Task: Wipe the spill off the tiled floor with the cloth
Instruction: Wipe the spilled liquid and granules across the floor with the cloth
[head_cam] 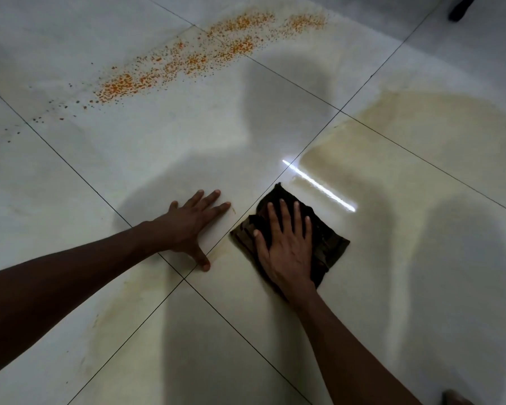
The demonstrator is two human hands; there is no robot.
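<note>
No text, label, brand, number or sign can be read anywhere in this view — not on the tiled floor (70,176), and not on the dark cloth (327,241), whose mottled pattern carries no lettering that can be made out.
</note>
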